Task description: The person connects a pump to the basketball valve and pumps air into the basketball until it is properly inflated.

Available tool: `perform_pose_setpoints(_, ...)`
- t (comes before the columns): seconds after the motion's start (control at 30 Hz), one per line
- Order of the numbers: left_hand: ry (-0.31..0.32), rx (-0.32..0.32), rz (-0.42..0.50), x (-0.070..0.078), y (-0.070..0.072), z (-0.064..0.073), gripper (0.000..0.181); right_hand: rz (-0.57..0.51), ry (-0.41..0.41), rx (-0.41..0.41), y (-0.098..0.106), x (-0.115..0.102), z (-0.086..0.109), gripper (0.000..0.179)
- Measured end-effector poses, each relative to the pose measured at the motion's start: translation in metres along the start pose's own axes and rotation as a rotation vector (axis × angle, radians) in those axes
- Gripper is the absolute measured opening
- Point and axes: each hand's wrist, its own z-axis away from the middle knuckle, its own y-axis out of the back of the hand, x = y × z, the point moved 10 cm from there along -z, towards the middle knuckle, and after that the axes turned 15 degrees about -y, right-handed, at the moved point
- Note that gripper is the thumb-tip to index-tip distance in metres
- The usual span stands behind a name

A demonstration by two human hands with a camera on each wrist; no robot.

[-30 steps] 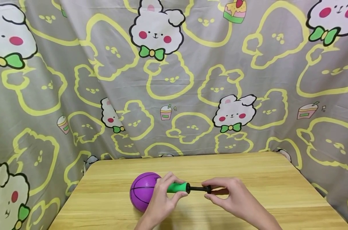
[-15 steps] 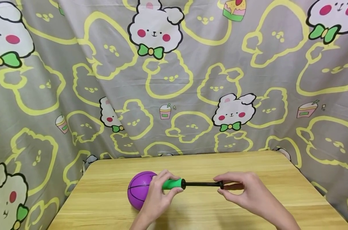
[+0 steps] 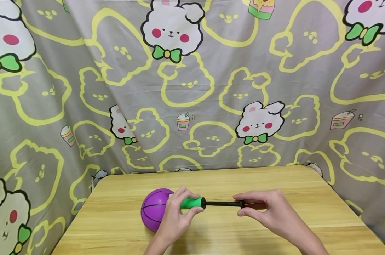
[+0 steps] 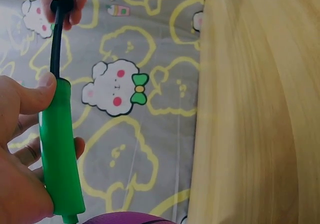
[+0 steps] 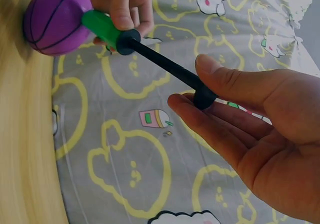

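A purple ball with black basketball lines [image 3: 152,212] rests on the table at the left. My left hand [image 3: 176,214] grips the green barrel of a small hand pump [image 3: 191,203], close against the ball's right side. In the right wrist view the barrel's far end meets the ball [image 5: 57,19]; a needle there cannot be made out. The pump's black rod [image 3: 222,203] sticks far out to the right. At its end, thumb and fingers of my right hand [image 3: 269,209] pinch the black handle [image 5: 204,97]. The pump lies nearly level above the table.
The light wood-grain table [image 3: 243,237] has its far edge against a grey curtain [image 3: 211,106] printed with cartoon bears. The curtain also hangs along the left and right sides.
My right hand has pulled the handle rightward, lengthening the bare rod, then come back slightly left in the last half second. The left hand and ball have shifted slightly left in view.
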Motion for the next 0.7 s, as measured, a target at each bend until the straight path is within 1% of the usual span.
perform_pose_setpoints(0.13, -0.002, -0.003, 0.004, 0.003, -0.003, 0.0, 0.027, -0.017, 0.003, -0.011, -0.007, 0.001, -0.001, 0.026)
perform_pose_setpoints(0.23, 0.017, -0.008, 0.012, 0.003, -0.005, 0.002, 0.027, -0.025, -0.004, -0.019, -0.012, 0.002, -0.002, 0.025)
perform_pose_setpoints(0.5, 0.026, -0.021, 0.027, 0.004, -0.01, 0.002, 0.026, -0.013, -0.008, -0.012, -0.025, 0.004, -0.004, 0.023)
perform_pose_setpoints(0.7, 0.057, -0.044, 0.044, 0.004, -0.015, 0.003, 0.027, -0.021, -0.016, -0.01, -0.033, 0.007, -0.005, 0.023)
